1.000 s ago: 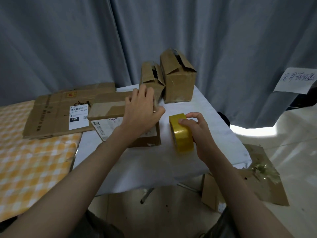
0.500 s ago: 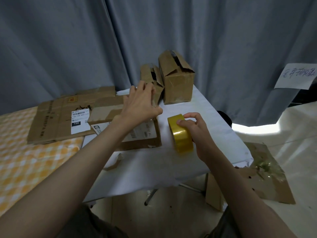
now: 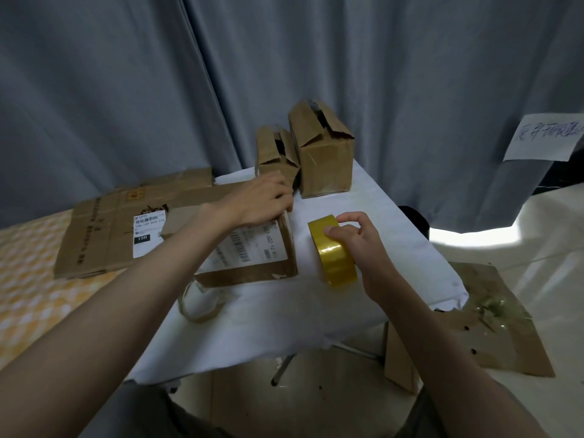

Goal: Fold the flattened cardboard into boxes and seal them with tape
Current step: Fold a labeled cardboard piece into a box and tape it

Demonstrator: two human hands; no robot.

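Grey curtain (image 3: 410,74) hangs across the whole back, w/ a handwritten paper note (image 3: 543,137) stuck on it at right. Pale floor (image 3: 553,235) below right, a scrap cardboard sheet (image 3: 493,320) lying on it beside the counter (image 3: 284,327), which is covered w/ white cloth. Yellow checked cloth (image 3: 28,286) at left carries a flattened cardboard (image 3: 104,235) w/ a white label. Two folded boxes (image 3: 325,159) stand upright at the counter's far edge, flaps loose. Labelled box (image 3: 252,254) lies mid-counter; left hand (image 3: 262,200) curls over its far top edge, gripping it. Just right of it, yellow tape roll (image 3: 335,257) stands on edge; right hand (image 3: 357,238) pinches its top w/ thumb and fingers.
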